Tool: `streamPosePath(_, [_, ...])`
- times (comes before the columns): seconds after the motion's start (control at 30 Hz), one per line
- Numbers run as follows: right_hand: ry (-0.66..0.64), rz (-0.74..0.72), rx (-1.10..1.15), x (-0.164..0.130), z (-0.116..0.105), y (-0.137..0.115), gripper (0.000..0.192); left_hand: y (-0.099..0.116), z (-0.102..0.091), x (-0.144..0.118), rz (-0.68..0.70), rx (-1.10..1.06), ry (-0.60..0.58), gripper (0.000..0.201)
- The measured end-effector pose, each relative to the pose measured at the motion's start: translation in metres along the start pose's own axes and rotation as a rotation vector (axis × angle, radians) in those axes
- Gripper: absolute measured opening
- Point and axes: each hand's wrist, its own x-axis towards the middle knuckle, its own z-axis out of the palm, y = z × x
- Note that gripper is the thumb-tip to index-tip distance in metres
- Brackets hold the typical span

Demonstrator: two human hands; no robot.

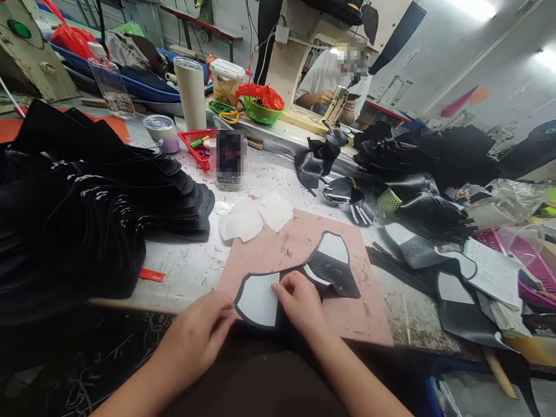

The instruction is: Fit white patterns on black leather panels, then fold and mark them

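Note:
A curved black leather-like piece (332, 269), shaped like a shoe upper, lies over the pink board (360, 315), its near part overhanging the table's front edge. White patches cover both its ends; the nearer white patch (258, 299) sits inside a black margin. My left hand (202, 324) is closed at the left edge of the piece, thumb and fingers pinched together. With thumb and forefinger closed, my right hand (302, 298) pinches at the right edge of that near patch. What lies beneath my right fingers is hidden.
Stacked black pieces (104, 202) fill the left. Thin white sheets (256, 215) lie behind the board. A phone (229, 159), red basket (197, 149) and tumbler (190, 92) stand farther back. More patched pieces (456, 295) and a notebook (493, 272) lie right. Another person (321, 81) works beyond.

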Motion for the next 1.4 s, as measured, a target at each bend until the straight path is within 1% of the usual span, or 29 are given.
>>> streamPosePath(0.03, [0.004, -0.005, -0.006, 0.0, 0.0, 0.0, 0.023, 0.0, 0.004, 0.0, 0.173, 0.056, -0.001, 0.016])
streamPosePath(0.07, [0.01, -0.01, -0.015, 0.0, 0.001, 0.0, 0.023, 0.0, 0.007, 0.0, 0.305, 0.118, -0.006, 0.018])
streamPosePath(0.1, [0.016, -0.015, -0.028, 0.0, 0.001, -0.001, 0.024, 0.0, 0.01, 0.0, 0.387, 0.182, -0.011, 0.02])
streamPosePath(0.13, [0.021, -0.02, -0.048, 0.0, 0.001, -0.001, 0.024, 0.0, 0.013, 0.001, 0.424, 0.243, -0.016, 0.02])
streamPosePath(0.17, [0.024, -0.025, -0.075, 0.001, 0.002, -0.002, 0.024, 0.0, 0.015, 0.001, 0.433, 0.294, -0.025, 0.021])
streamPosePath(0.27, [0.027, -0.039, -0.19, 0.002, 0.003, -0.002, 0.021, 0.0, 0.019, 0.004, 0.423, 0.411, -0.041, 0.022])
streamPosePath(0.37, [0.068, -0.065, -0.291, 0.004, 0.004, -0.002, 0.01, 0.002, 0.022, 0.01, 0.435, 0.517, -0.049, 0.025])
streamPosePath(0.43, [0.068, -0.093, -0.359, 0.004, 0.005, -0.002, 0.002, 0.003, 0.023, 0.016, 0.448, 0.567, -0.044, 0.029])
streamPosePath(0.47, [0.053, -0.106, -0.403, 0.003, 0.005, -0.003, 0.004, 0.004, 0.023, 0.018, 0.45, 0.581, -0.036, 0.029])
streamPosePath(0.53, [0.027, -0.128, -0.492, 0.0, 0.004, -0.004, 0.01, 0.006, 0.023, 0.023, 0.443, 0.587, -0.016, 0.023])
streamPosePath(0.6, [0.003, -0.17, -0.549, -0.005, -0.001, -0.005, 0.006, 0.006, 0.02, 0.026, 0.429, 0.566, 0.008, 0.017])
streamPosePath(0.63, [-0.013, -0.201, -0.564, -0.008, -0.004, -0.004, 0.008, 0.005, 0.019, 0.026, 0.429, 0.547, 0.023, 0.015])
streamPosePath(0.73, [-0.073, -0.295, -0.594, -0.017, -0.011, -0.001, 0.034, 0.0, 0.014, 0.024, 0.45, 0.479, 0.076, 0.015])
streamPosePath(0.8, [-0.085, -0.338, -0.613, -0.022, -0.012, 0.003, 0.049, -0.004, 0.011, 0.021, 0.452, 0.436, 0.115, 0.016])
streamPosePath(0.87, [-0.075, -0.367, -0.617, -0.025, -0.011, 0.009, 0.055, -0.008, 0.009, 0.016, 0.441, 0.406, 0.152, 0.019])
streamPosePath(1.07, [0.014, -0.511, -0.541, -0.028, -0.006, 0.029, 0.046, -0.008, 0.012, 0.004, 0.403, 0.434, 0.25, 0.023])
streamPosePath(1.13, [0.058, -0.566, -0.503, -0.031, -0.006, 0.036, 0.04, -0.007, 0.014, 0.002, 0.391, 0.459, 0.266, 0.023])
streamPosePath(1.2, [0.104, -0.631, -0.461, -0.037, -0.009, 0.041, 0.029, -0.007, 0.014, 0.001, 0.371, 0.476, 0.256, 0.024])
streamPosePath(1.23, [0.132, -0.672, -0.436, -0.04, -0.011, 0.044, 0.023, -0.006, 0.013, 0.001, 0.358, 0.48, 0.238, 0.024])
streamPosePath(1.3, [0.21, -0.752, -0.38, -0.047, -0.019, 0.05, 0.017, -0.003, 0.008, 0.004, 0.326, 0.498, 0.22, 0.024])
streamPosePath(1.33, [0.262, -0.774, -0.357, -0.049, -0.025, 0.053, 0.017, 0.001, 0.006, 0.008, 0.314, 0.517, 0.234, 0.024])
streamPosePath(1.4, [0.388, -0.762, -0.341, -0.05, -0.037, 0.058, 0.022, 0.015, 0.004, 0.018, 0.301, 0.565, 0.279, 0.021])
